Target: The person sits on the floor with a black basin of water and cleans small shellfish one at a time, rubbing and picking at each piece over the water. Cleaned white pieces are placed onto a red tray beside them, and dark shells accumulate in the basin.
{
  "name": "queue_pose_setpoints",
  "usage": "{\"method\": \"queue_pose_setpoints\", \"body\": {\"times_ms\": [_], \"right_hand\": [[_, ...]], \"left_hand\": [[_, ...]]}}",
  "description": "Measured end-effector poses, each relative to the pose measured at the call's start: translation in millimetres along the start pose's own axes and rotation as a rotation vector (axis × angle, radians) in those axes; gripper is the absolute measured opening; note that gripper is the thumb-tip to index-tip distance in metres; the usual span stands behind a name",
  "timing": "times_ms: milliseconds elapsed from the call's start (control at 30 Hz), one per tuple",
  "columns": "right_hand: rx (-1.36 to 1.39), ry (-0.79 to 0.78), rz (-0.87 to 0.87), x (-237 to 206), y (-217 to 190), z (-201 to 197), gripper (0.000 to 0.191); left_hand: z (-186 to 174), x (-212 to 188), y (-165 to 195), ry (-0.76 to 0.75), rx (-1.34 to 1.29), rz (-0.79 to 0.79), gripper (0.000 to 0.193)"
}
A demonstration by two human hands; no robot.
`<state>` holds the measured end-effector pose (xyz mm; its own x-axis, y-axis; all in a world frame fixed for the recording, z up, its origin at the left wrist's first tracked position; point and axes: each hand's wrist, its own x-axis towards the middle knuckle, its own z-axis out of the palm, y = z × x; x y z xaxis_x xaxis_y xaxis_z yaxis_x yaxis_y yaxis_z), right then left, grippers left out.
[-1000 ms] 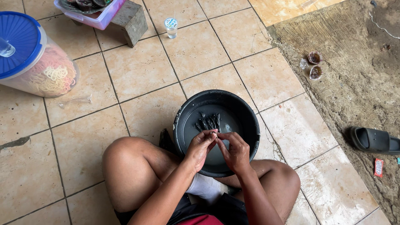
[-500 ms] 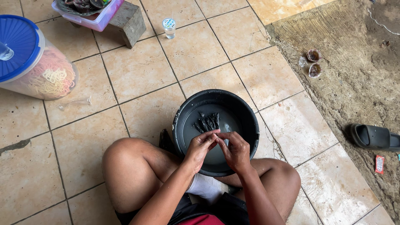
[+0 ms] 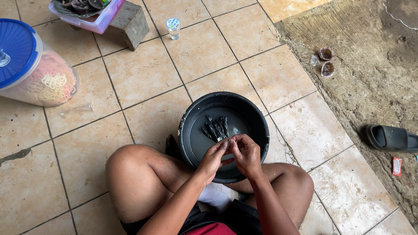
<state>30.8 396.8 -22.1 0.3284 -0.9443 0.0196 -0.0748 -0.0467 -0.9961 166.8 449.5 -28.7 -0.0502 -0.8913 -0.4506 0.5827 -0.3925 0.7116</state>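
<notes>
I sit cross-legged on a tiled floor with a black round basin (image 3: 257,117) in front of my legs. Several small dark fish (image 3: 216,127) lie in shallow water inside it. My left hand (image 3: 214,157) and my right hand (image 3: 246,154) meet over the basin's near side, fingertips pinched together on one small dark fish that is mostly hidden between the fingers. Both wrists rest above my knees.
A large clear jar with a blue lid (image 3: 30,65) stands at the far left. A pink tub (image 3: 87,13) sits on a grey block (image 3: 133,21), with a small water cup (image 3: 173,27) beside it. Two shells (image 3: 325,61) and a black sandal (image 3: 389,138) lie on the concrete to the right.
My hands stay together over the basin, with only small finger movements on the fish. The view has shifted slightly.
</notes>
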Motion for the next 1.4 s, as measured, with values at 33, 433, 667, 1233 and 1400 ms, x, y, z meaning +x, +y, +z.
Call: {"method": "queue_pose_setpoints", "body": {"times_ms": [33,433,667,1233,1400], "right_hand": [[-0.018,0.000,-0.020,0.2,2.7,-1.1,0.011],[-0.453,0.184,-0.305,2.8,-24.3,10.7,0.024],[-0.473,0.193,-0.439,-7.2,-23.5,7.1,0.013],[-0.140,0.238,-0.040,2.5,-12.8,-5.4,0.013],[-0.229,0.087,-0.091,2.7,-12.9,-5.9,0.012]], "left_hand": [[-1.1,0.3,-1.9,0.007,0.023,-0.019,0.038],[-23.4,13.2,-1.2,0.090,-0.215,0.212,0.027],[-8.7,6.2,-9.6,0.070,-0.091,0.299,0.023],[-3.5,-1.3,9.8,-0.008,-0.295,0.217,0.025],[-2.7,-4.3,11.3,0.049,-0.145,0.162,0.026]]}}
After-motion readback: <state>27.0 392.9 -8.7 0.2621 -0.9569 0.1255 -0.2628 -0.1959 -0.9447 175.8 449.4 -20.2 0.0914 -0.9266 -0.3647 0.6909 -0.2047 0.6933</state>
